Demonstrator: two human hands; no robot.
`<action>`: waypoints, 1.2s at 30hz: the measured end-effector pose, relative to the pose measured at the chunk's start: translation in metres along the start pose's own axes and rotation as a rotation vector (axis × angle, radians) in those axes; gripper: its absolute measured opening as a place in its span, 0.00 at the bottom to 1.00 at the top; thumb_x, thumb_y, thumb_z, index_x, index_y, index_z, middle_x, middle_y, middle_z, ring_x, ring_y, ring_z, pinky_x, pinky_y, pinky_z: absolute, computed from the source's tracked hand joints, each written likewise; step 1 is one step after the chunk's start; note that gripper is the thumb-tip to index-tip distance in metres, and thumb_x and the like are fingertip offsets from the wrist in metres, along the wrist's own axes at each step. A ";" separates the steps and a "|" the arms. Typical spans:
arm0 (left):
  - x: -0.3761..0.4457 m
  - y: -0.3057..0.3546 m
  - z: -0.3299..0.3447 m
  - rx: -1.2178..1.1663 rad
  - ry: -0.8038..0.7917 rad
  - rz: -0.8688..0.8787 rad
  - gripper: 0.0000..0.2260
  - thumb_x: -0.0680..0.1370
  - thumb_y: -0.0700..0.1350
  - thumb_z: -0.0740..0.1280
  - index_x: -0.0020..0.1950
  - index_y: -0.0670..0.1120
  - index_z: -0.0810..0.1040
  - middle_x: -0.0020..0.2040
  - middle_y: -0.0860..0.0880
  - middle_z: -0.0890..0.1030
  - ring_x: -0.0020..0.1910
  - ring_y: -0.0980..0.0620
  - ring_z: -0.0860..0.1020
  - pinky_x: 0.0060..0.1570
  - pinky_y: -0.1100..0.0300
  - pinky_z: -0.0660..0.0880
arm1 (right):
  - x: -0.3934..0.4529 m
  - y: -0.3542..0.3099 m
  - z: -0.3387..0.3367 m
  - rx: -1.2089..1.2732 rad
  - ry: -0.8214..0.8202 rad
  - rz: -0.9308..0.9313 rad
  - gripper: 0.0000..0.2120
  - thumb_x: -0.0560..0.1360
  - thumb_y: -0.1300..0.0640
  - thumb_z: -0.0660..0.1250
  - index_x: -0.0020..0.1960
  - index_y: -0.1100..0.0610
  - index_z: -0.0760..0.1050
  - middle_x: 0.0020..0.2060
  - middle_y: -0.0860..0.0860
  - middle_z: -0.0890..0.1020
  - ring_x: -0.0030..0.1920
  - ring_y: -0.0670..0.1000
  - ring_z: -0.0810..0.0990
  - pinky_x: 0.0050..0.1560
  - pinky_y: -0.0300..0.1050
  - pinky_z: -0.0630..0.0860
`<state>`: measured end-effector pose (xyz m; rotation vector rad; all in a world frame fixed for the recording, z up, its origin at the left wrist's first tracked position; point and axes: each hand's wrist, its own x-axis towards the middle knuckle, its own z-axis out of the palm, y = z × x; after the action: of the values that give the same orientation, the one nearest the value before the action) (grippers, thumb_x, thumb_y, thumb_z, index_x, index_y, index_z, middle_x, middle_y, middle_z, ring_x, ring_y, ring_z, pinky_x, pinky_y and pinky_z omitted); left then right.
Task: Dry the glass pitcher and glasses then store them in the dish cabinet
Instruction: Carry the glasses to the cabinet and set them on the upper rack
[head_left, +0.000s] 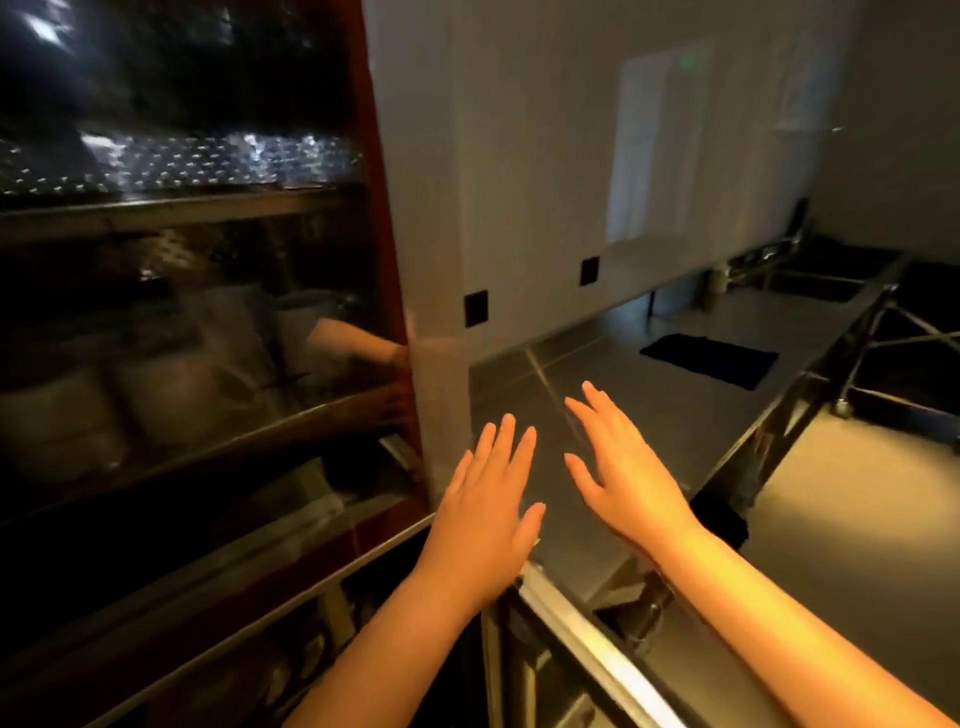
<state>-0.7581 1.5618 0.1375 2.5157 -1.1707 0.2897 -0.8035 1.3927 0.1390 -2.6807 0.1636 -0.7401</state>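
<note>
Dish cabinet (208, 312): filled the frame's left, red-brown frame, glass front shut.
Glasses (176, 161): glinted blurrily on its upper shelf, upper left.

Single view, head-mounted, wide-angle. It looks forward and down from close range over both forearms. The cabinet (197, 322) fills the left half, very near the lens. The counter (675, 415) runs away to the right toward a distant sink (821, 283). Edges bend noticeably.
</note>
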 end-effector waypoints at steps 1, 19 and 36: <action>0.014 0.002 0.006 -0.006 -0.016 0.004 0.31 0.82 0.53 0.54 0.76 0.52 0.37 0.76 0.53 0.34 0.74 0.55 0.34 0.70 0.60 0.36 | 0.003 0.018 -0.001 -0.026 -0.006 0.025 0.29 0.78 0.52 0.61 0.76 0.51 0.55 0.76 0.47 0.51 0.76 0.45 0.47 0.71 0.41 0.52; 0.203 -0.059 0.194 0.054 -0.514 -0.631 0.36 0.80 0.52 0.57 0.76 0.45 0.35 0.76 0.42 0.35 0.75 0.42 0.37 0.72 0.45 0.46 | 0.088 0.216 0.117 0.049 -0.266 0.337 0.28 0.78 0.51 0.61 0.75 0.52 0.55 0.77 0.52 0.47 0.76 0.53 0.46 0.72 0.43 0.51; 0.203 -0.088 0.276 0.075 -0.608 -0.935 0.31 0.82 0.54 0.52 0.75 0.53 0.33 0.74 0.42 0.29 0.73 0.32 0.38 0.72 0.41 0.50 | 0.086 0.261 0.194 0.036 -0.287 0.378 0.26 0.77 0.55 0.63 0.73 0.59 0.61 0.76 0.57 0.53 0.76 0.55 0.46 0.72 0.43 0.45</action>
<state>-0.5504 1.3635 -0.0693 2.9724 -0.0102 -0.7108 -0.6338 1.1919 -0.0706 -2.5745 0.5556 -0.2386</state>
